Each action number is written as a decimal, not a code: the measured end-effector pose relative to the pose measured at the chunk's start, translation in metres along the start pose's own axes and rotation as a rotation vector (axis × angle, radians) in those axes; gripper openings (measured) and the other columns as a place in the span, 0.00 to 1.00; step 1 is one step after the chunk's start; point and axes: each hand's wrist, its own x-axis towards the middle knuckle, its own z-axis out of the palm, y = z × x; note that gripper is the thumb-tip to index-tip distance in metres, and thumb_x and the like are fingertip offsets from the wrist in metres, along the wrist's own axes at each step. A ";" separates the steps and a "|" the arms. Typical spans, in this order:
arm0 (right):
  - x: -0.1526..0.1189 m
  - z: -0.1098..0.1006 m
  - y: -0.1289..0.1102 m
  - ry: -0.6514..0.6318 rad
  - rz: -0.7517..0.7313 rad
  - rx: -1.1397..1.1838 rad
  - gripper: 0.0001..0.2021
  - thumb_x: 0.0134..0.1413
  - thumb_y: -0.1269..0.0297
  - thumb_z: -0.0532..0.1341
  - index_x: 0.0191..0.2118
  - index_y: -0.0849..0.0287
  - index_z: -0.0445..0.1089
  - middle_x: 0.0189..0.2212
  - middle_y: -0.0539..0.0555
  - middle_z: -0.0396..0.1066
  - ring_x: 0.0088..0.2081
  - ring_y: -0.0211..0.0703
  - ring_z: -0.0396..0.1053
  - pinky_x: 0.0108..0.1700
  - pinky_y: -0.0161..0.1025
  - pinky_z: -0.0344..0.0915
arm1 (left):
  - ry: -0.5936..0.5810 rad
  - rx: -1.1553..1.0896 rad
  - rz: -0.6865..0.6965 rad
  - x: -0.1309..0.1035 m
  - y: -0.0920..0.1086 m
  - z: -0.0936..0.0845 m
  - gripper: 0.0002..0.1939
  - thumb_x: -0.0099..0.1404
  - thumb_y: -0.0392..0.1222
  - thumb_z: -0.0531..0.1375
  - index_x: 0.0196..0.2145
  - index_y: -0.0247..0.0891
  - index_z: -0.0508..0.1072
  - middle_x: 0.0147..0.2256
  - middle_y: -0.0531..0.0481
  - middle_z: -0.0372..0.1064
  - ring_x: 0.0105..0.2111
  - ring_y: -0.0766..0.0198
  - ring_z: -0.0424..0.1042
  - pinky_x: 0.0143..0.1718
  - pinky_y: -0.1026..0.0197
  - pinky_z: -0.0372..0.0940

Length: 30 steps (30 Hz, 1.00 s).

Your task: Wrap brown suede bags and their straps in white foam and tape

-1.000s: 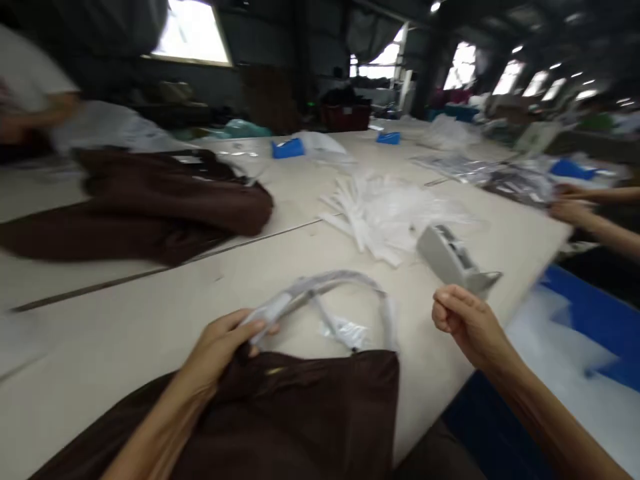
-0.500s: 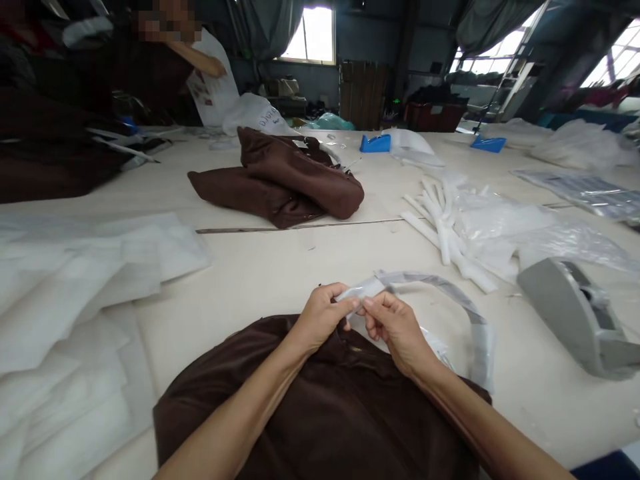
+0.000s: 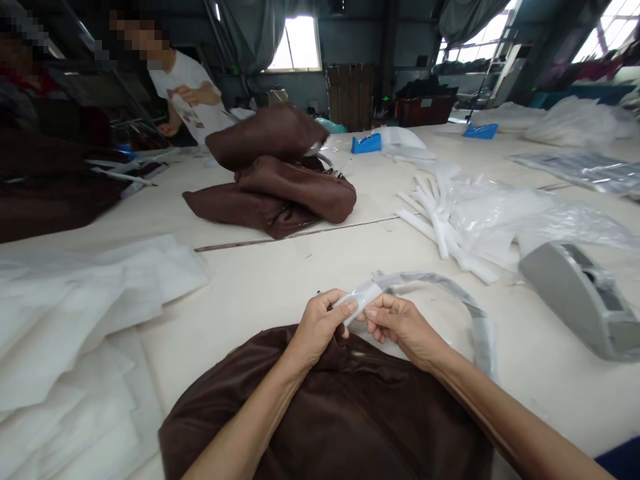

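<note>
Dim workshop, daylight through windows. Bright window (image 3: 295, 45) on the back wall (image 3: 345, 43), grey curtain (image 3: 245, 30) bunched left of it. More paned windows at right, one partly draped. Brown boards (image 3: 350, 97) upright at the back; red bin (image 3: 425, 112) nearby, dark stuff heaped in it. Wide cream table (image 3: 240, 287) in front, seam across its top.

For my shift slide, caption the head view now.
Left hand grips the wrapped handle of a brown zippered bag, right hand close against it; grey tape dispenser to the right.
</note>
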 end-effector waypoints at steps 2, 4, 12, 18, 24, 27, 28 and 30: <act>0.001 0.000 -0.001 0.003 0.009 -0.014 0.16 0.45 0.52 0.72 0.30 0.62 0.74 0.21 0.49 0.71 0.21 0.32 0.63 0.27 0.32 0.59 | 0.013 -0.010 -0.015 0.000 0.001 0.000 0.18 0.58 0.54 0.65 0.31 0.33 0.75 0.28 0.49 0.73 0.18 0.70 0.64 0.20 0.68 0.59; 0.004 0.001 0.000 0.014 0.002 -0.013 0.16 0.46 0.52 0.71 0.30 0.62 0.74 0.21 0.49 0.70 0.21 0.32 0.63 0.26 0.32 0.59 | 0.044 -0.033 -0.036 0.000 0.002 0.000 0.18 0.58 0.53 0.66 0.31 0.33 0.75 0.26 0.51 0.71 0.18 0.70 0.64 0.19 0.68 0.58; 0.011 0.001 0.007 -0.029 -0.026 0.068 0.14 0.47 0.55 0.70 0.31 0.62 0.74 0.27 0.51 0.74 0.25 0.33 0.65 0.31 0.34 0.62 | 0.057 -0.084 -0.101 0.000 -0.001 -0.001 0.17 0.58 0.53 0.66 0.33 0.34 0.76 0.28 0.49 0.75 0.19 0.70 0.63 0.20 0.68 0.58; 0.017 0.007 0.013 0.067 -0.115 0.000 0.14 0.49 0.53 0.68 0.30 0.60 0.72 0.27 0.52 0.75 0.26 0.36 0.66 0.32 0.35 0.62 | 0.066 -0.144 -0.107 0.002 -0.002 -0.002 0.15 0.58 0.50 0.67 0.34 0.34 0.76 0.24 0.52 0.71 0.18 0.71 0.62 0.20 0.68 0.58; 0.018 0.010 0.019 0.116 -0.174 -0.017 0.14 0.51 0.52 0.68 0.32 0.59 0.72 0.25 0.50 0.74 0.26 0.37 0.67 0.32 0.37 0.62 | 0.062 -0.200 -0.122 0.002 0.000 0.000 0.15 0.58 0.49 0.68 0.37 0.34 0.76 0.23 0.53 0.70 0.18 0.72 0.62 0.19 0.69 0.57; 0.017 0.010 0.024 0.124 -0.207 -0.012 0.12 0.54 0.54 0.67 0.33 0.58 0.72 0.24 0.49 0.71 0.26 0.36 0.65 0.31 0.36 0.61 | 0.041 -0.226 -0.114 0.002 -0.001 0.001 0.16 0.58 0.49 0.67 0.38 0.34 0.77 0.24 0.51 0.71 0.20 0.70 0.65 0.19 0.69 0.59; 0.018 0.010 0.026 0.125 -0.216 -0.010 0.11 0.54 0.55 0.66 0.34 0.58 0.72 0.23 0.48 0.70 0.25 0.36 0.64 0.31 0.35 0.60 | 0.028 -0.236 -0.108 0.001 -0.001 0.002 0.17 0.58 0.49 0.67 0.39 0.34 0.77 0.24 0.51 0.72 0.21 0.69 0.66 0.19 0.69 0.60; 0.020 0.010 0.030 0.140 -0.221 -0.005 0.10 0.55 0.56 0.65 0.36 0.57 0.72 0.22 0.47 0.68 0.25 0.36 0.62 0.30 0.35 0.60 | -0.001 -0.250 -0.095 0.000 0.000 0.003 0.18 0.59 0.49 0.67 0.42 0.34 0.77 0.25 0.49 0.73 0.24 0.67 0.69 0.20 0.69 0.61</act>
